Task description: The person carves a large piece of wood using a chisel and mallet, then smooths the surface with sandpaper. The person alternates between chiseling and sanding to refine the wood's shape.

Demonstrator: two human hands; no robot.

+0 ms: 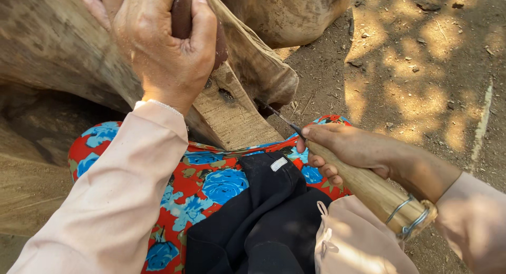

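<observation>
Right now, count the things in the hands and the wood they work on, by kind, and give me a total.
Wood-handled chisel, in the right hand: 1
Dark reddish-brown mallet handle, gripped by the left hand: 1
Carved wood piece, where the chisel blade points: 1
Total: 3

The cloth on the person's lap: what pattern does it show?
Blue roses on red, on the cloth; head view.

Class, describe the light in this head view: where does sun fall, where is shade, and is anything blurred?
Head view: dappled sun patches speckle the dirt ground; the carved wood and both hands lie in soft shade; the left hand and right hand gripping the wooden-handled chisel look sharp; the sleeve at the edge is slightly soft.
</observation>
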